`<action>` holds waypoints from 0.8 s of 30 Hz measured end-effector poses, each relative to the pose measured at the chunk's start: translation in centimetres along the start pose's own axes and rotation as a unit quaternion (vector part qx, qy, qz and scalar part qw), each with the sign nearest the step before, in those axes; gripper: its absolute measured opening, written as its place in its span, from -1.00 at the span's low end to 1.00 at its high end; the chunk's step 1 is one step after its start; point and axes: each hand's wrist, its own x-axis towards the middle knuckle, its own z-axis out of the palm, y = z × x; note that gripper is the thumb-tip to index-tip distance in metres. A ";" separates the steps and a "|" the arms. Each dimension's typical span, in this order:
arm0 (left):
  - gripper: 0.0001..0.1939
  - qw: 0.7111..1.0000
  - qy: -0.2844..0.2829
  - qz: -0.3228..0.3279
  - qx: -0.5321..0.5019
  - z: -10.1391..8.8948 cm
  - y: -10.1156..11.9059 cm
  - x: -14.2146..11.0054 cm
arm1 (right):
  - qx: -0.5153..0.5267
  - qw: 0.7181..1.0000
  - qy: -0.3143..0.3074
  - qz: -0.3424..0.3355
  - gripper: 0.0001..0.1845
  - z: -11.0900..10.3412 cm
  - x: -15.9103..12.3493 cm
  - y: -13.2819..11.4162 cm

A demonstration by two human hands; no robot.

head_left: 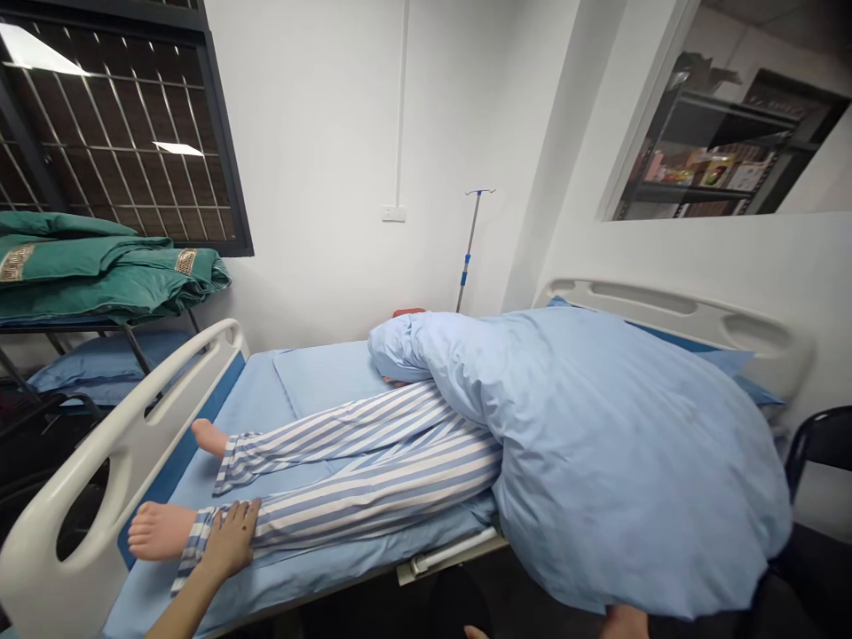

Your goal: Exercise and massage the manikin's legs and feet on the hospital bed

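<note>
Quilt (619,426) is spilling over the near right edge of the bed (319,377), apparently so the legs (373,497) are showing, and half hiding what seems the right hand (626,625), whose grip I cannot tell. The left hand (232,540) is lying loosely spread on the near cuff (197,534), perhaps steadying that leg. Farther, a drip pole (470,238) is standing by the wall (312,177).

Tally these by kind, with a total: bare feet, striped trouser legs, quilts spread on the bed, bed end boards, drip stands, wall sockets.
Bare feet: 2
Striped trouser legs: 2
Quilt on the bed: 1
Bed end boards: 2
Drip stand: 1
Wall socket: 1
Total: 9
</note>
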 end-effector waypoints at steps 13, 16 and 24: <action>-0.26 0.997 0.071 0.019 -0.016 1.2 -0.2 1.6 | -0.150 0.941 0.283 -0.113 -0.36 15.6 -5.9 -7.1; -0.30 0.988 0.150 0.022 -0.007 1.9 -0.6 0.3 | -0.166 0.937 0.270 -0.146 -0.34 23.7 -7.4 -9.4; -0.35 0.986 0.147 0.080 -0.013 2.2 -4.0 0.3 | -0.239 0.914 0.304 -0.122 -0.31 25.8 -7.6 -12.9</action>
